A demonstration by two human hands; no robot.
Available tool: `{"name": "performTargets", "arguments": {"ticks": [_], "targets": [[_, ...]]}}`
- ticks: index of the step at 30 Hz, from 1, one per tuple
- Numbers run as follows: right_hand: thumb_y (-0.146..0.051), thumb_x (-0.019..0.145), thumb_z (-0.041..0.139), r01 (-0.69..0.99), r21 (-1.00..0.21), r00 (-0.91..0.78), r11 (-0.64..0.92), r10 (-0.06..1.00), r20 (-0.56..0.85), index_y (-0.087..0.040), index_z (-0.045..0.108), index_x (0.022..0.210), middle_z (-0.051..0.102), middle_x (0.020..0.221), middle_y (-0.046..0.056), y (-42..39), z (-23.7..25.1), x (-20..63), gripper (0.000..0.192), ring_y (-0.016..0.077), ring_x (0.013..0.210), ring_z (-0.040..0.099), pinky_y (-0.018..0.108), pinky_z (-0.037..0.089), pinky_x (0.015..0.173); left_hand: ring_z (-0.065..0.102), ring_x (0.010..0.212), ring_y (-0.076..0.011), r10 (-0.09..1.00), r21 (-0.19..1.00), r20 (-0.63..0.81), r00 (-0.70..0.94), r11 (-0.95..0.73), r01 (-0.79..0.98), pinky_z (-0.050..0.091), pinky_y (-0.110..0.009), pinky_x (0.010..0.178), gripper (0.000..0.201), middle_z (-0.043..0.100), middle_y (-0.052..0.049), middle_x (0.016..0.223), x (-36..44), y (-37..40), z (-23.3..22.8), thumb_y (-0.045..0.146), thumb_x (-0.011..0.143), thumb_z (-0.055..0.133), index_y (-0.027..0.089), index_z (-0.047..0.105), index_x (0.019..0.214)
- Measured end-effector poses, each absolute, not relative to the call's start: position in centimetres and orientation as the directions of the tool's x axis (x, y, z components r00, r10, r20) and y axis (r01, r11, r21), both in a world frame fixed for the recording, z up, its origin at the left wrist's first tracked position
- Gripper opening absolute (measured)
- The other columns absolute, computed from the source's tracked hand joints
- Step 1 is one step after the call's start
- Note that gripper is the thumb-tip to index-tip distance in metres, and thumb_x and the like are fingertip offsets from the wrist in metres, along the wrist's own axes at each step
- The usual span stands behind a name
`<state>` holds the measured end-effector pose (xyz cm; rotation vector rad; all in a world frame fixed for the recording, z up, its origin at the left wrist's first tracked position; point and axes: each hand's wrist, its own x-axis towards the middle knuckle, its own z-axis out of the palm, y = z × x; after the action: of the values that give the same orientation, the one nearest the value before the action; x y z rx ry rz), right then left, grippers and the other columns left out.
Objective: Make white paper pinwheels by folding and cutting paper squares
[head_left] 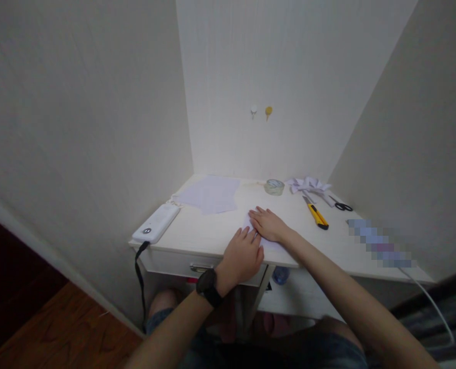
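Observation:
A piece of white paper (pixel 272 245) lies at the desk's front edge under both hands. My right hand (pixel 269 224) rests palm down on it, fingers stretched toward the left. Close beside it, my left hand (pixel 243 253), with a black watch on the wrist, presses its spread fingertips on the paper; its thumb is mostly hidden. The hands cover much of the sheet, so its folds cannot be made out. Both hands are open.
More white sheets (pixel 216 195) lie at the back left, near a white power bank-like device (pixel 157 224) with a black strap. Toward the right are a tape roll (pixel 274 187), folded paper (pixel 308 185), a yellow utility knife (pixel 317 215), scissors (pixel 342 206) and a blurred item (pixel 379 243). Walls enclose the desk.

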<state>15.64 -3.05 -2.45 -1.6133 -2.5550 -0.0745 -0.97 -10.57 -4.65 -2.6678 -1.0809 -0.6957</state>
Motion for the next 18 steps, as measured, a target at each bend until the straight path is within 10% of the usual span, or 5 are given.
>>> {"name": "performTargets", "arguments": {"ticks": [8, 18], "targets": [[-0.04, 0.101, 0.024, 0.925, -0.061, -0.368, 0.375, 0.924, 0.104, -0.021, 0.039, 0.149, 0.034, 0.157, 0.004, 0.4, -2.7, 15.6, 0.054, 0.0357, 0.144, 0.027, 0.06, 0.027, 0.112, 0.048, 0.127, -0.0311, 0.629, 0.04, 0.502, 0.593, -0.702, 0.711, 0.027, -0.051, 0.115, 0.037, 0.06, -0.016, 0.128, -1.0, -10.9, -4.6, 0.03, 0.094, 0.042, 0.01, 0.059, 0.12], [-0.047, 0.097, 0.04, 0.936, -0.197, -0.226, 0.291, 0.928, 0.297, -0.02, 0.062, 0.129, 0.058, 0.139, 0.006, 1.5, -3.6, 16.3, 0.047, 0.0229, 0.127, 0.052, 0.035, 0.038, 0.107, 0.055, 0.108, -0.0292, 0.647, 0.041, 0.485, 0.589, -0.689, 0.723, 0.044, -0.045, 0.097, 0.029, 0.062, -0.014, 0.108, -0.9, -11.1, -3.5, 0.027, 0.09, 0.048, 0.013, 0.06, 0.113]]}}
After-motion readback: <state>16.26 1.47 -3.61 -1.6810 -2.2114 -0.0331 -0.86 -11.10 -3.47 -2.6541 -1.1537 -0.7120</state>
